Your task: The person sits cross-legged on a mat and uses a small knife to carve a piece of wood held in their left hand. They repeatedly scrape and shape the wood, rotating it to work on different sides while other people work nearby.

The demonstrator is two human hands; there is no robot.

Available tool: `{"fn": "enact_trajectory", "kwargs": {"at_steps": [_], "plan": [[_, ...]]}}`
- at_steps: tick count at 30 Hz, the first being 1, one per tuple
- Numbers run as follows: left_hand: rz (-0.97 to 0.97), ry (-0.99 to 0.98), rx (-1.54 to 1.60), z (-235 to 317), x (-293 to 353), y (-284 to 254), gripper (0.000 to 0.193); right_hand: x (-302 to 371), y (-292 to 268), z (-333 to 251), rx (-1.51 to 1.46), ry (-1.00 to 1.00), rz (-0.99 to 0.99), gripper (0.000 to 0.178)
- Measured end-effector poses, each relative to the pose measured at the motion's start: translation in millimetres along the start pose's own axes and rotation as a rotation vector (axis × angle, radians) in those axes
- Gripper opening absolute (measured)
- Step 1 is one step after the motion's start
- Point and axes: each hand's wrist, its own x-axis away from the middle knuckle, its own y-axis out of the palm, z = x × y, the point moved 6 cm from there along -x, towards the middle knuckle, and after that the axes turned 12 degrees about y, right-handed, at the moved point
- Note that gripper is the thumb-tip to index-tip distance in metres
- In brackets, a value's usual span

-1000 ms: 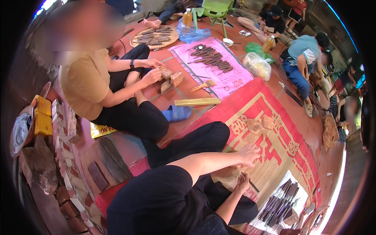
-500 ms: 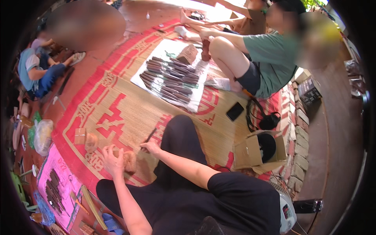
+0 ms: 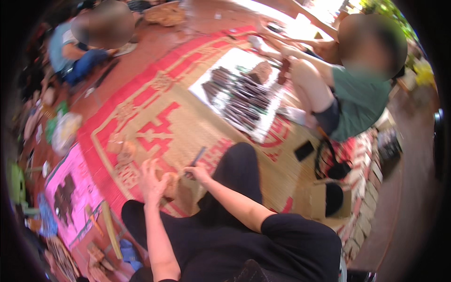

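Observation:
My left hand (image 3: 154, 183) is curled against a rounded brown wooden block (image 3: 171, 184), thumb along its side, above the mat between my bent legs. Blur hides part of the block. My right hand (image 3: 198, 173) is closed round a slim dark chisel-like tool (image 3: 200, 154), whose far end points up and away from me. A small gap lies between the tool and the block. Just beyond my left hand, a rounded brown piece (image 3: 128, 152) and a square wooden block (image 3: 114, 146) rest on the mat.
Several dark tools (image 3: 242, 96) lie on a white sheet (image 3: 201, 88) ahead. A person in a green shirt (image 3: 361, 101) sits at the right. Nearby are a black phone (image 3: 304, 151) and a cardboard box (image 3: 317, 199). More tools (image 3: 65, 199) lie on a pink sheet (image 3: 87, 181) at left.
My view has swung, so most of the scene sits farther right in the picture. Both hands keep their holds, and the dark tool now points more steeply away from me.

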Motion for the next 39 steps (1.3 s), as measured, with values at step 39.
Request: {"fn": "enact_trajectory", "kwargs": {"at_steps": [39], "plan": [[0.187, -0.226, -0.033, -10, 8, 6, 0.031, 5, 49, -13, -0.131, 0.019, -0.282, 0.009]]}}
